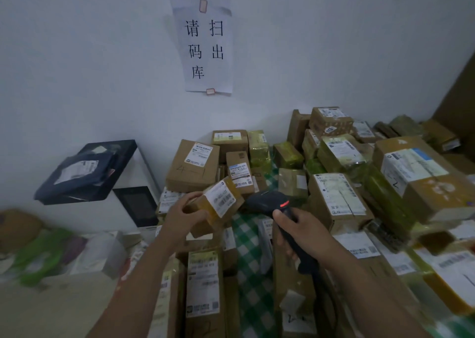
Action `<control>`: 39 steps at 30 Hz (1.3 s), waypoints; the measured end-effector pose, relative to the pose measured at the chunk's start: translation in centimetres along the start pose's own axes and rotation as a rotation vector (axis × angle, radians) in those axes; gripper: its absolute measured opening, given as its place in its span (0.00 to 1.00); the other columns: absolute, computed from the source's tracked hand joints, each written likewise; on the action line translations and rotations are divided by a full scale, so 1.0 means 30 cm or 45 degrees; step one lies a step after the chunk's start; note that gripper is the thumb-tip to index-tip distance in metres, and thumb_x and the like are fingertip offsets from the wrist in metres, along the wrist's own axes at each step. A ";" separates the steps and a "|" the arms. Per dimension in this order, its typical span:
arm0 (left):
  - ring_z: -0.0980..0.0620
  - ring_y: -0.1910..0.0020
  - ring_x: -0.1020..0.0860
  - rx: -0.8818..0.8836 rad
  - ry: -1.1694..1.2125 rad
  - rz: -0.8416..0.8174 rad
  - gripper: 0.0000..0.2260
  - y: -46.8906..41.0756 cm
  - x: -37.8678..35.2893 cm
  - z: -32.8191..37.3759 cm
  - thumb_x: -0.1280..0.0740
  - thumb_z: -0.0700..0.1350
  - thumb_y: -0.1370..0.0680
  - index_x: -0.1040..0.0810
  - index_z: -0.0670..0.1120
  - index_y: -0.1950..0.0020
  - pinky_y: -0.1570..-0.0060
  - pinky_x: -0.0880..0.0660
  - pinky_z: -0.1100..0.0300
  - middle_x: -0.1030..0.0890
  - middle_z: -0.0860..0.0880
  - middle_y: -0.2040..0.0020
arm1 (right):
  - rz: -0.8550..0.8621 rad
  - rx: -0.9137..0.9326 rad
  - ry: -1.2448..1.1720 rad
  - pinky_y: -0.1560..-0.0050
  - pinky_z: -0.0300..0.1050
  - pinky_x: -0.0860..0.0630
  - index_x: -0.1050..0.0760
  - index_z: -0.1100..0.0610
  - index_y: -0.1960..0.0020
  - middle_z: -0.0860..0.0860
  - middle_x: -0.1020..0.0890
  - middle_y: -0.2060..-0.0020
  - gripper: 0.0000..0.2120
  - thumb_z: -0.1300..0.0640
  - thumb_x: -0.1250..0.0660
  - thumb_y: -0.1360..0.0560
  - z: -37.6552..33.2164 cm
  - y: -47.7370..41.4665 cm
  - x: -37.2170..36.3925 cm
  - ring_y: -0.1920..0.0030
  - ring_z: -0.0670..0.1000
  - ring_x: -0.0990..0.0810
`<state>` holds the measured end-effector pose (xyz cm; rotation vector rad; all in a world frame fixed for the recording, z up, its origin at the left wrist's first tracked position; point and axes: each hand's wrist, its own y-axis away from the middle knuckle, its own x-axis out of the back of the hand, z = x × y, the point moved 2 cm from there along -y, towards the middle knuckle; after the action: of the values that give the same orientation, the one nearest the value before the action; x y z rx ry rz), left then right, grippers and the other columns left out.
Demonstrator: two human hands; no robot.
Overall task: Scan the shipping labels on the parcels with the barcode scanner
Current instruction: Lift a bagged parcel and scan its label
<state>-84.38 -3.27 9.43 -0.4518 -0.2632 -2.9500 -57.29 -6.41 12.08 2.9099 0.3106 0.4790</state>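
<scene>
Scanning is the step in hand, I judge: my left hand [180, 213] clamps a small taped carton [214, 206], tilting its shipping label [220, 198] toward the barcode scanner [277, 209], which my right hand [298, 231] grips by the handle, red light showing. Carton sits at nine o'clock from the scanner head, near it. Next I'd square the label to the beam, then reach among the piled parcels [339, 199] at two o'clock.

Left hand [180, 215] grips a small parcel [216, 206] (label [221, 199] up); right hand [298, 231] aims the scanner [270, 202] at it.
</scene>
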 end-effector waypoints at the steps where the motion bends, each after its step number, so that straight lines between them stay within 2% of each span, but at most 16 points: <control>1: 0.51 0.46 0.23 -0.014 -0.046 -0.013 0.21 -0.004 0.021 -0.002 0.27 0.38 0.26 0.24 0.53 0.36 0.57 0.23 0.60 0.24 0.53 0.45 | -0.017 0.012 0.029 0.74 0.41 0.27 0.25 0.61 0.61 0.53 0.22 0.75 0.22 0.44 0.38 0.20 -0.003 0.002 0.001 0.77 0.50 0.24; 6: 0.51 0.45 0.22 -0.077 -0.126 -0.090 0.24 -0.012 0.069 -0.004 0.27 0.36 0.27 0.24 0.51 0.34 0.58 0.23 0.63 0.22 0.51 0.43 | -0.089 0.040 0.115 0.73 0.41 0.28 0.26 0.60 0.61 0.52 0.21 0.74 0.21 0.43 0.38 0.20 -0.013 0.006 0.005 0.78 0.49 0.26; 11: 0.55 0.50 0.23 -0.095 -0.158 -0.133 0.25 -0.008 0.053 0.012 0.28 0.34 0.28 0.26 0.52 0.35 0.66 0.24 0.68 0.25 0.54 0.45 | -0.120 0.045 0.115 0.74 0.41 0.28 0.26 0.60 0.60 0.53 0.21 0.74 0.23 0.41 0.39 0.21 -0.023 0.020 0.011 0.78 0.49 0.26; 16: 0.54 0.49 0.24 -0.114 -0.161 -0.116 0.25 -0.013 0.054 0.019 0.28 0.34 0.28 0.26 0.52 0.34 0.62 0.27 0.68 0.25 0.54 0.45 | -0.137 0.039 0.108 0.74 0.41 0.28 0.25 0.61 0.60 0.56 0.20 0.71 0.25 0.37 0.39 0.23 -0.020 0.026 0.018 0.77 0.51 0.25; 21: 0.53 0.45 0.24 -0.152 -0.139 -0.121 0.24 -0.013 0.047 0.025 0.27 0.36 0.27 0.26 0.53 0.34 0.59 0.25 0.65 0.25 0.55 0.44 | -0.140 0.040 0.088 0.74 0.41 0.28 0.25 0.60 0.60 0.56 0.20 0.71 0.27 0.35 0.39 0.25 -0.017 0.031 0.022 0.76 0.52 0.24; 26: 0.51 0.45 0.22 -0.164 -0.039 -0.087 0.23 -0.023 0.015 0.019 0.26 0.40 0.27 0.24 0.52 0.34 0.56 0.19 0.57 0.22 0.52 0.43 | -0.075 0.033 0.042 0.73 0.40 0.27 0.25 0.61 0.61 0.52 0.20 0.75 0.25 0.38 0.39 0.23 -0.022 0.037 0.033 0.76 0.51 0.24; 31: 0.46 0.44 0.21 0.029 0.154 -0.024 0.22 -0.055 -0.079 -0.018 0.25 0.46 0.29 0.24 0.55 0.37 0.47 0.20 0.48 0.22 0.48 0.41 | 0.190 -0.030 -0.102 0.75 0.42 0.27 0.25 0.62 0.57 0.53 0.19 0.73 0.22 0.42 0.38 0.22 0.000 0.029 0.079 0.76 0.52 0.24; 34: 0.45 0.43 0.21 0.210 0.331 -0.076 0.26 -0.076 -0.171 -0.067 0.24 0.52 0.36 0.22 0.56 0.38 0.42 0.22 0.44 0.20 0.46 0.40 | 0.307 -0.063 -0.107 0.77 0.40 0.28 0.25 0.62 0.55 0.52 0.20 0.75 0.21 0.44 0.39 0.20 0.019 0.024 0.112 0.78 0.49 0.25; 37: 0.43 0.42 0.23 0.339 0.457 -0.117 0.15 -0.086 -0.272 -0.104 0.28 0.45 0.26 0.22 0.54 0.40 0.38 0.25 0.42 0.21 0.44 0.40 | 0.386 -0.096 -0.162 0.76 0.40 0.27 0.26 0.64 0.53 0.56 0.19 0.71 0.21 0.44 0.38 0.21 0.046 0.006 0.133 0.77 0.50 0.24; 39: 0.45 0.41 0.24 0.395 0.459 -0.187 0.17 -0.098 -0.332 -0.137 0.30 0.47 0.23 0.25 0.55 0.35 0.37 0.26 0.43 0.23 0.45 0.38 | 0.424 -0.135 -0.158 0.73 0.44 0.25 0.25 0.65 0.53 0.59 0.18 0.68 0.24 0.42 0.38 0.22 0.068 -0.011 0.140 0.75 0.54 0.23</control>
<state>-76.63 -0.06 2.05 0.1446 -0.7171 -2.9771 -52.78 -5.39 11.34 2.8768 -0.2136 0.3450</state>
